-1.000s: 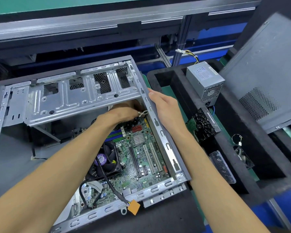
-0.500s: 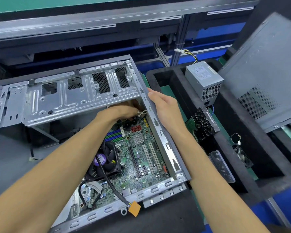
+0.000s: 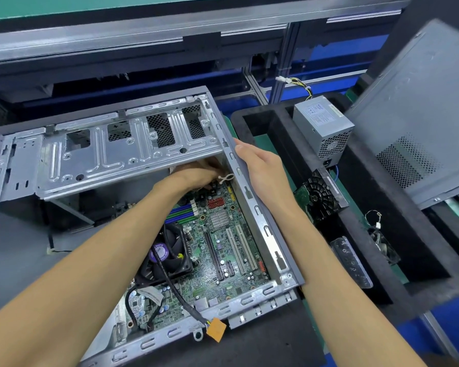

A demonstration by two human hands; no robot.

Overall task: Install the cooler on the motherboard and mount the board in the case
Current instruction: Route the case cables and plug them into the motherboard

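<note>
One case [image 3: 252,197], one motherboard [image 3: 223,242], two hands [image 3: 260,168].

No legible text on any part.

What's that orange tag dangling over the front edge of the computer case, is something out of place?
A black cable crosses the cooler fan, and its orange-tagged end hangs loose outside the case, apparently plugged into nothing.
</note>
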